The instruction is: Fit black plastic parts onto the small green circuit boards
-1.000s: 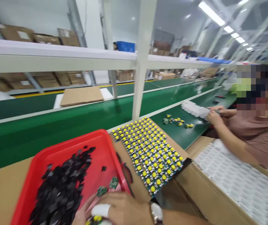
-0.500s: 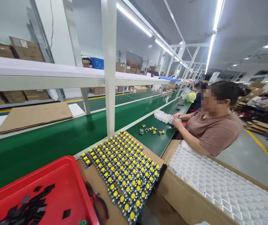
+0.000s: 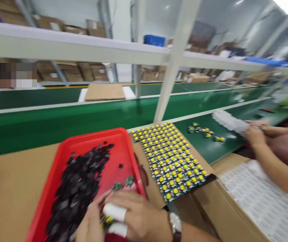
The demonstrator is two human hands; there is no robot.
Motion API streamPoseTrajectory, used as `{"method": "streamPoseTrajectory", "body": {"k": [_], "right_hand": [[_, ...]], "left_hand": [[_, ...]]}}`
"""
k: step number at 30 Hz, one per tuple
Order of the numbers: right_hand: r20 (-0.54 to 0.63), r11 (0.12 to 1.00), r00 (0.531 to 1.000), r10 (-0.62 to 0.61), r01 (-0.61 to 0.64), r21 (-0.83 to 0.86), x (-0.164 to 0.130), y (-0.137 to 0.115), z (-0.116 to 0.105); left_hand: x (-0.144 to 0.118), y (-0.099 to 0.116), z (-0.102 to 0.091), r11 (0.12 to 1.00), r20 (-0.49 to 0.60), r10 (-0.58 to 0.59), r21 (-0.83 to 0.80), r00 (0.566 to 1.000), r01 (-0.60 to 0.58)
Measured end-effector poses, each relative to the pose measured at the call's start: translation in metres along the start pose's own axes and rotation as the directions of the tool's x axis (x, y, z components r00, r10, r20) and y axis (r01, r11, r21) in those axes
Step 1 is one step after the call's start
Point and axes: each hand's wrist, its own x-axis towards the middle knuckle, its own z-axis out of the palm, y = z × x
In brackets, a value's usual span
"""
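A small part with a yellow cap (image 3: 108,220) sits between the person's two hands, low over the near end of the red tray (image 3: 88,144). The left hand (image 3: 91,223) and the right hand (image 3: 140,218) are pressed close together around it. The right fingers (image 3: 114,211) wear white tape and curl over the part. The left fingers seem to pinch it from the other side, but the blur hides the exact grip.

It looks like the person is putting a piece onto this part. The next move likely calls for a firm push with the fingertips and a steady hold.

Just past the fingers lie two small green boards (image 3: 123,183) on the tray floor. To the left of the fingers is a big heap of black pieces (image 3: 80,185). To the right and farther off is a sheet of yellow-capped parts (image 3: 170,159) in neat rows, resting on the brown worktop (image 3: 10,181). Beyond it runs the green belt (image 3: 58,121). Far to the right, another person's hand (image 3: 255,136) works near a white pile (image 3: 228,121). A box of white trays (image 3: 262,198) sits near that person.

Half a second ago the view pointed up at the room and no hands showed. Now it looks down and both hands are back in view. One second ago the hands sat in much the same spot on the tray.
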Motion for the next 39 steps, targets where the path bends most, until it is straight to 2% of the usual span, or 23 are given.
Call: {"method": "streamPoseTrajectory", "body": {"k": [1, 3, 5, 7, 10, 12, 14, 17, 19, 21, 23, 25, 28, 31, 36, 39], "right_hand": [[-0.043, 0.999, 0.998, 0.043, -0.042, 0.031, -0.007, 0.003, -0.003], [-0.08, 0.986, 0.983, 0.164, -0.164, 0.01, -0.016, 0.019, -0.011], [0.001, 0.97, 0.974, 0.227, -0.226, -0.086, -0.019, 0.038, -0.016], [0.106, 0.956, 0.969, 0.221, -0.194, -0.218, -0.018, 0.051, -0.014], [0.211, 0.933, 0.963, 0.166, -0.085, -0.35, -0.015, 0.05, -0.003], [0.25, 0.929, 0.961, 0.119, -0.019, -0.369, -0.014, 0.042, 0.003], [0.281, 0.948, 0.957, 0.072, 0.022, -0.318, -0.011, 0.035, 0.0], [0.198, 0.968, 0.977, 0.078, -0.026, -0.25, 0.001, 0.043, -0.023], [0.064, 0.947, 0.988, 0.139, -0.114, -0.302, 0.01, 0.059, -0.045], [-0.026, 0.913, 0.981, 0.195, -0.191, -0.361, 0.015, 0.078, -0.066], [-0.043, 0.896, 0.972, 0.229, -0.228, -0.381, 0.015, 0.091, -0.081], [-0.025, 0.897, 0.972, 0.235, -0.227, -0.379, 0.012, 0.097, -0.085], [0.034, 0.917, 0.976, 0.216, -0.191, -0.35, 0.014, 0.098, -0.075], [0.093, 0.94, 0.979, 0.181, -0.144, -0.31, 0.029, 0.101, -0.052], [0.161, 0.97, 0.978, 0.136, -0.098, -0.224, 0.066, 0.118, -0.013], [0.158, 0.985, 0.979, 0.128, -0.107, -0.139, 0.079, 0.124, -0.004]], "left_hand": [[-0.004, -0.002, -0.003, 1.0, -0.006, -0.014, 0.019, 1.0, 0.014], [-0.006, -0.002, -0.004, 0.994, 0.041, 0.028, 0.106, 0.999, -0.032], [-0.006, 0.0, -0.001, 0.979, 0.129, 0.089, 0.173, 0.988, -0.111], [-0.008, 0.001, 0.004, 0.957, 0.194, 0.16, 0.211, 0.968, -0.2], [-0.014, -0.005, 0.005, 0.899, 0.176, 0.271, 0.307, 0.947, -0.314], [-0.02, -0.012, 0.002, 0.857, 0.164, 0.302, 0.384, 0.939, -0.343], [-0.025, -0.017, -0.003, 0.84, 0.232, 0.279, 0.411, 0.932, -0.354], [-0.026, -0.017, -0.01, 0.838, 0.36, 0.226, 0.403, 0.905, -0.369], [-0.017, -0.014, -0.013, 0.816, 0.36, 0.237, 0.43, 0.902, -0.386], [-0.004, -0.011, -0.013, 0.776, 0.33, 0.289, 0.47, 0.899, -0.421], [0.01, -0.009, -0.007, 0.724, 0.338, 0.349, 0.495, 0.874, -0.48], [0.019, -0.009, 0.004, 0.678, 0.375, 0.387, 0.503, 0.842, -0.536], [0.021, -0.011, 0.022, 0.66, 0.387, 0.397, 0.51, 0.832, -0.552], [0.019, -0.014, 0.03, 0.721, 0.344, 0.367, 0.482, 0.864, -0.498], [0.017, -0.015, 0.017, 0.859, 0.201, 0.379, 0.286, 0.903, -0.424], [0.014, -0.014, 0.006, 0.938, 0.094, 0.295, 0.163, 0.951, -0.307]]}}
